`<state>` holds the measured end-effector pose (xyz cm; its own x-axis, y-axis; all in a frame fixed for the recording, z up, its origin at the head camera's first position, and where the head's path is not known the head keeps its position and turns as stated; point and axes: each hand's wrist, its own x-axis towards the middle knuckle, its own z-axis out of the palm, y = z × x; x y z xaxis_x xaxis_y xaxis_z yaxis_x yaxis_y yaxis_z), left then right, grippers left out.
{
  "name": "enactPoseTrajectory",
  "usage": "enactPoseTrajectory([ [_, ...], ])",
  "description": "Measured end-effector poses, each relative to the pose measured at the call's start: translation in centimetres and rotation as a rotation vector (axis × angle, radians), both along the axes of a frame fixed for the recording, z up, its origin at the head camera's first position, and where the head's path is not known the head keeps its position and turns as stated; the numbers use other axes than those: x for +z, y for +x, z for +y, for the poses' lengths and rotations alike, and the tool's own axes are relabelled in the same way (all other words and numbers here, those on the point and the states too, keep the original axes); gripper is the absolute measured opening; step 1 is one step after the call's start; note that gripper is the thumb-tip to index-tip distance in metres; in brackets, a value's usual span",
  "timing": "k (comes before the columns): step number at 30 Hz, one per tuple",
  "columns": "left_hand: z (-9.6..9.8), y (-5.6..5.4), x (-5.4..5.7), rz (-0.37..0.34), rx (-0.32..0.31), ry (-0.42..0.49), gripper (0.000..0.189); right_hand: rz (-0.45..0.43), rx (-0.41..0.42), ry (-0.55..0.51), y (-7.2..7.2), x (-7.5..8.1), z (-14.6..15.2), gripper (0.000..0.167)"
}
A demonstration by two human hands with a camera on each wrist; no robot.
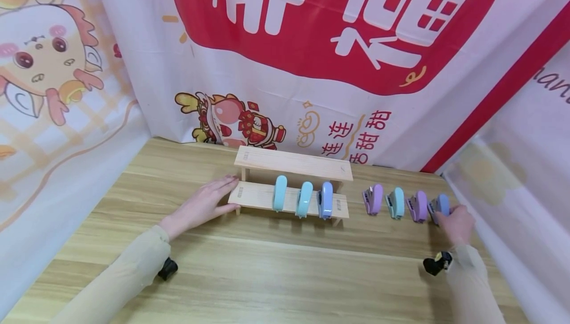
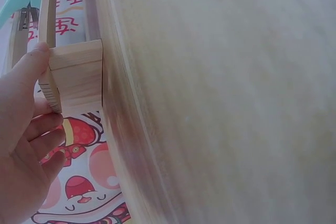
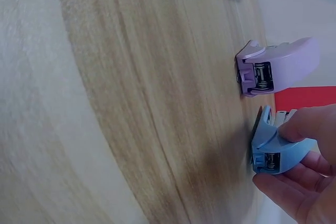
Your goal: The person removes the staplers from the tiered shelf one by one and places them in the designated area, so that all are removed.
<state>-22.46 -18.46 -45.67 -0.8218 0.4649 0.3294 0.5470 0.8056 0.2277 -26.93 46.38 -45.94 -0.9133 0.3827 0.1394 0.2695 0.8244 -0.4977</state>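
Observation:
My right hand (image 1: 457,224) grips a blue stapler (image 3: 279,148) at the right end of a row on the table, thumb on one side and fingers on the other. To its left in that row stand a purple stapler (image 3: 283,66), a teal stapler (image 1: 395,203) and another purple stapler (image 1: 373,199). My left hand (image 1: 202,204) pinches the left end of the lower step of a wooden two-step rack (image 2: 79,77), thumb at its front edge. On that lower step stand two light teal staplers (image 1: 279,193) (image 1: 304,199) and a blue stapler (image 1: 325,200).
The rack's upper step (image 1: 294,162) holds nothing and stands near the back curtain (image 1: 249,71). Printed cloth also hangs at the left and right sides of the wooden table (image 1: 285,269). A black wrist camera (image 1: 438,263) sits at the right cuff.

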Motion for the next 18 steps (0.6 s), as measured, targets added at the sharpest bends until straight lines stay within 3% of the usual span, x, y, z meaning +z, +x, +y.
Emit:
enactPoseTrajectory([
  [18,0.03,0.02,0.29,-0.018,0.006,-0.004,0.071,-0.027,0.001,-0.022,0.01,-0.03,-0.01,0.041],
])
